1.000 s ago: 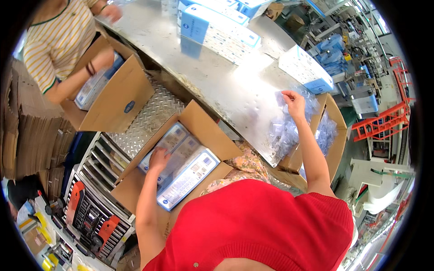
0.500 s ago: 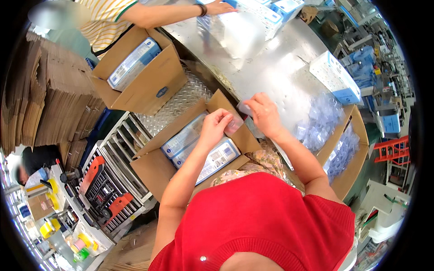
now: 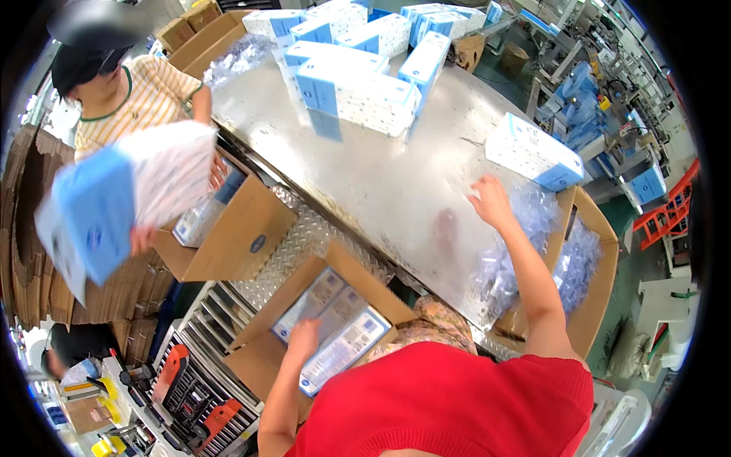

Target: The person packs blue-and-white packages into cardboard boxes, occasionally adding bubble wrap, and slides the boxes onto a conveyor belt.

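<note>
My left hand is over the boxes in the open cardboard carton in front of me, its fingers curled in. Whatever they may hold does not show. Blue-and-white boxes lie side by side in that carton. Reaching out over the metal table, my right hand has its fingers apart and holds nothing. It is nearest to a blue-and-white box lying on the table and to a pile of clear plastic packets.
A co-worker at the left holds a large blue-and-white box over another open carton. More boxes stand on the metal table. A carton of clear packets is at the right. A roller conveyor and stacked flat cardboard lie left.
My hands have parted: the left moved down over the boxes, the right out over the table. The clear plastic pieces no longer show in them. The co-worker has lifted a box from the table.
</note>
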The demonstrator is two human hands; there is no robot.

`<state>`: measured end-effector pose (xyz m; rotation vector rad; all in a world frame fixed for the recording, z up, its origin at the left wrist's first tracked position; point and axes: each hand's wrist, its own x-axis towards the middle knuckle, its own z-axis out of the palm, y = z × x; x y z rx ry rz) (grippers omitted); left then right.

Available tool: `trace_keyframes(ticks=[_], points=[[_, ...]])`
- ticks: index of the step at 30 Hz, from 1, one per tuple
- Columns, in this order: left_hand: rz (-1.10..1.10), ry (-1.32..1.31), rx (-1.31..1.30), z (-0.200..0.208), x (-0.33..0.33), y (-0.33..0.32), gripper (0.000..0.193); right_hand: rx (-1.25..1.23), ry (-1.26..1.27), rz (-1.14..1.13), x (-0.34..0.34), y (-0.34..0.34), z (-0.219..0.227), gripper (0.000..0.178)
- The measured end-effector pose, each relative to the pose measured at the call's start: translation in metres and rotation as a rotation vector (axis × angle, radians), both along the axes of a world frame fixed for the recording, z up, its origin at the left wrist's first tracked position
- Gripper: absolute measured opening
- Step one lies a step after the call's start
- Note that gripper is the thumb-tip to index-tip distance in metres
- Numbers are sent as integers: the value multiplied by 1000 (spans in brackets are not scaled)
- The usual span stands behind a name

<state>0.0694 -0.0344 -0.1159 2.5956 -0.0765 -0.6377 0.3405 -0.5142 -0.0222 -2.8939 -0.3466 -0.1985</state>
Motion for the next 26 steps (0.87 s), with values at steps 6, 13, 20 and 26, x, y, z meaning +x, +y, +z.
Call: trace_keyframes(ticks=[6, 13, 20, 26], points=[[64, -221, -199, 91, 57, -53, 36, 32, -212, 192, 193, 143, 48, 82], [-84, -741, -212, 191, 206, -108, 33, 105, 154, 340, 251, 244, 26, 109], [-112, -788, -238, 203, 280, -128, 34, -33, -45, 425, 315, 102, 51, 62], [-109, -701, -250, 187, 304, -140, 34, -472, -71, 414, 339, 58, 48, 84]])
